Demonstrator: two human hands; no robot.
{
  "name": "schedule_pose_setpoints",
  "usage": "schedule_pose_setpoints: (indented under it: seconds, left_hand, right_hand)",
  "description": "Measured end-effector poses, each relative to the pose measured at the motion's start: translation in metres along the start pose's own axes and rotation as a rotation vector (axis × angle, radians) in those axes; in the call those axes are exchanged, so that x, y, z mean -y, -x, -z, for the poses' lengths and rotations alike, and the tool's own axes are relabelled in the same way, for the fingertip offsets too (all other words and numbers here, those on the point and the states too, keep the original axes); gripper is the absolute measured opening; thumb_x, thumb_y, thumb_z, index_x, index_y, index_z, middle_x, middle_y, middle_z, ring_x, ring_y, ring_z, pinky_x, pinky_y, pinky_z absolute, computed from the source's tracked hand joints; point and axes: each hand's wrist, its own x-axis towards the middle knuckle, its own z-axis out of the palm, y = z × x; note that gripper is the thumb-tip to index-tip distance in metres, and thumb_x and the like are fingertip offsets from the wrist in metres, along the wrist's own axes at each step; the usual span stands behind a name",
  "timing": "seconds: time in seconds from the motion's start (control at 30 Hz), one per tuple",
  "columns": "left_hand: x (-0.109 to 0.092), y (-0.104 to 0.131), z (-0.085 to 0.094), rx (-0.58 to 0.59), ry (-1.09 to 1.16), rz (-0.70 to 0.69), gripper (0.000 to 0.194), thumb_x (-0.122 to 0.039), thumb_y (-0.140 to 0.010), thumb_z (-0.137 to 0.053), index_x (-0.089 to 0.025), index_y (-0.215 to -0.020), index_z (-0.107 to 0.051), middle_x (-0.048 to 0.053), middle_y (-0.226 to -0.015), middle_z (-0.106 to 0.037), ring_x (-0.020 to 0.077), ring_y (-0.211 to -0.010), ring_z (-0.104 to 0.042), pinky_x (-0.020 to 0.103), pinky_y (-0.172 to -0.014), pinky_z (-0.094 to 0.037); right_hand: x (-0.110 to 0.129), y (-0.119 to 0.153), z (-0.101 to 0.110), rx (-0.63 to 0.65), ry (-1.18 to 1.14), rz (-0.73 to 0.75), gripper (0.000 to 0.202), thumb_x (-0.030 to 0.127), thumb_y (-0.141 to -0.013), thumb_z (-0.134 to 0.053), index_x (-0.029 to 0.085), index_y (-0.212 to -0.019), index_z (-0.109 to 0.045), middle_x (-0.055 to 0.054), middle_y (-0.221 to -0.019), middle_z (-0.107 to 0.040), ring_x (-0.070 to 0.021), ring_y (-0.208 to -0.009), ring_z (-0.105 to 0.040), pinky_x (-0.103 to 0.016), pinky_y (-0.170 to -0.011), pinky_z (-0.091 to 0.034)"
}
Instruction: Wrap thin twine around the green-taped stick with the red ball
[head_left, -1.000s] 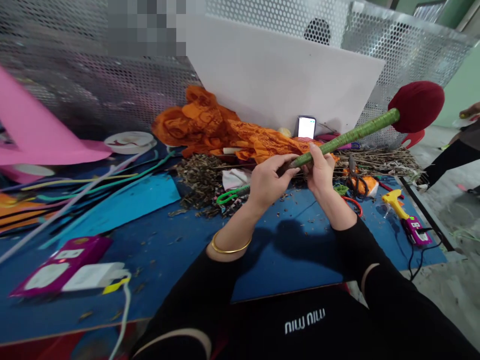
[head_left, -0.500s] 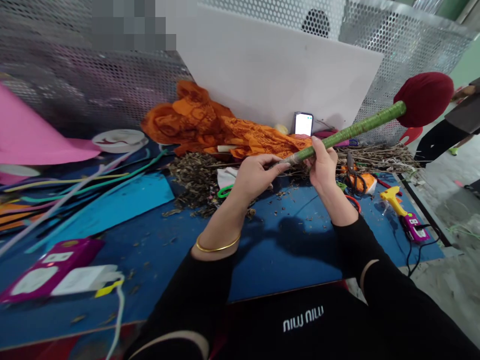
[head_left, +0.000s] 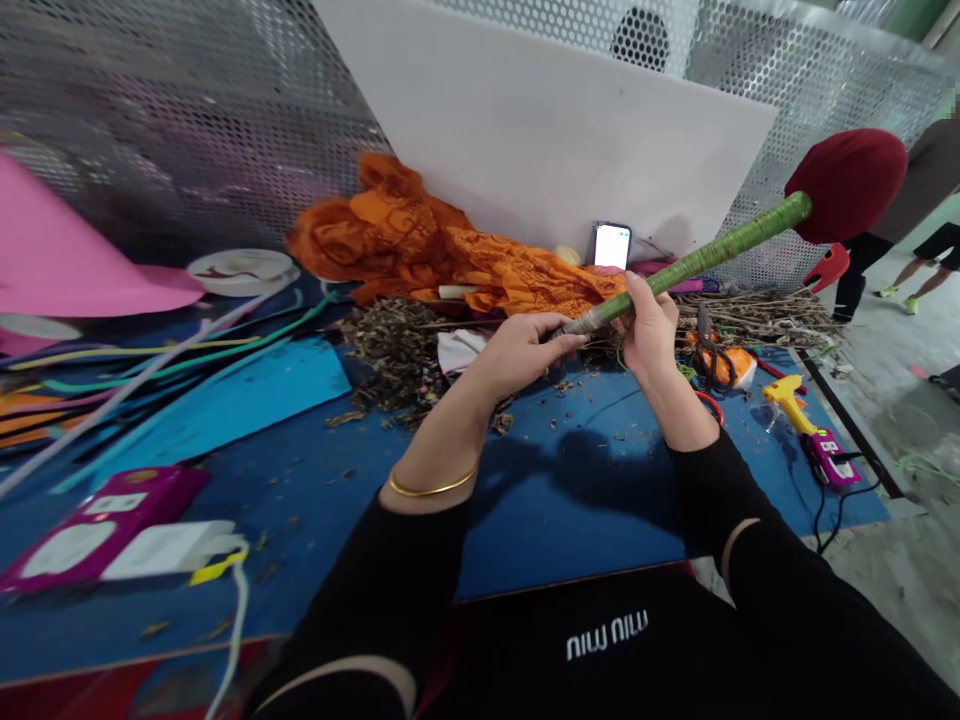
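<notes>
Nearest is the person's black top (head_left: 525,650), with white lettering on the front, and its sleeves reach forward over a blue desk (head_left: 577,555). At the left side of the desk lies a purple power strip (head_left: 112,520), with a white charger (head_left: 172,548) against it. The left hand (head_left: 517,355), with a gold bangle (head_left: 433,490) at its wrist, pinches the lower end of a green-wrapped stick (head_left: 705,258) between the thumb and the fingers. The right hand (head_left: 651,330) grips the same stick a little higher — its thumb lies along the top, and the other fingers are partly hidden behind. The stick is held above the desk, tilted up to the right, where it ends in a rounded dark red head (head_left: 847,185). To the right of the hands are black-handled scissors (head_left: 709,355) and a yellow glue gun (head_left: 786,397); to the left, a light-blue sheet (head_left: 255,400). Beyond the hands there are dried plants (head_left: 390,360), then a crumpled orange cloth (head_left: 405,235) and an upright phone with a lit screen (head_left: 613,245). Behind stands a white board (head_left: 555,130) against a perforated metal panel (head_left: 225,110) — and farther, at the right, another person (head_left: 934,165).
</notes>
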Motion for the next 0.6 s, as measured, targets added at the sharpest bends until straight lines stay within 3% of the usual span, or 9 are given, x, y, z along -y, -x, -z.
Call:
schedule_pose_setpoints:
  seconds: [0.2,0.3,0.43,0.6]
  left_hand:
    - [0.003,-0.001,-0.005,-0.057,0.031,-0.037,0.035,-0.043,-0.081,-0.068,-0.017,-0.101,-0.079,0.002,-0.086,-0.074,0.0155,-0.068,-0.058,0.026,-0.064,-0.05]
    - [0.0,-0.001,-0.006,-0.041,0.023,-0.059,0.032,-0.044,-0.08,-0.069,-0.017,-0.095,-0.078,0.003,-0.088,-0.074,0.0166,-0.072,-0.059,0.025,-0.063,-0.049]
    - [-0.002,-0.001,-0.007,-0.008,0.006,-0.038,0.029,-0.045,-0.089,-0.06,-0.018,-0.085,-0.07,0.003,-0.074,-0.067,0.0161,-0.064,-0.057,0.027,-0.06,-0.046]
    - [-0.007,0.002,-0.01,-0.115,-0.148,-0.054,0.024,-0.038,-0.092,-0.058,-0.019,-0.09,-0.071,0.004,-0.079,-0.07,0.0185,-0.071,-0.059,0.029,-0.064,-0.044]
  right_hand:
    - [0.001,0.001,-0.005,-0.056,-0.017,0.0,0.044,0.04,-0.08,-0.083,0.024,-0.069,-0.044,0.009,-0.055,-0.043,-0.005,-0.046,-0.037,-0.022,-0.041,-0.031]
    - [0.001,0.0,-0.004,-0.061,-0.009,0.0,0.039,0.038,-0.081,-0.081,0.024,-0.07,-0.046,0.008,-0.056,-0.045,-0.0056,-0.046,-0.038,-0.022,-0.041,-0.031]
    - [0.001,-0.003,0.0,-0.052,-0.005,-0.004,0.034,0.036,-0.082,-0.08,0.023,-0.073,-0.049,0.008,-0.057,-0.047,-0.006,-0.047,-0.039,-0.022,-0.041,-0.032]
    - [0.002,-0.005,0.0,-0.024,0.007,0.005,0.032,0.036,-0.083,-0.078,0.023,-0.074,-0.051,0.008,-0.058,-0.049,-0.0057,-0.046,-0.041,-0.021,-0.041,-0.033]
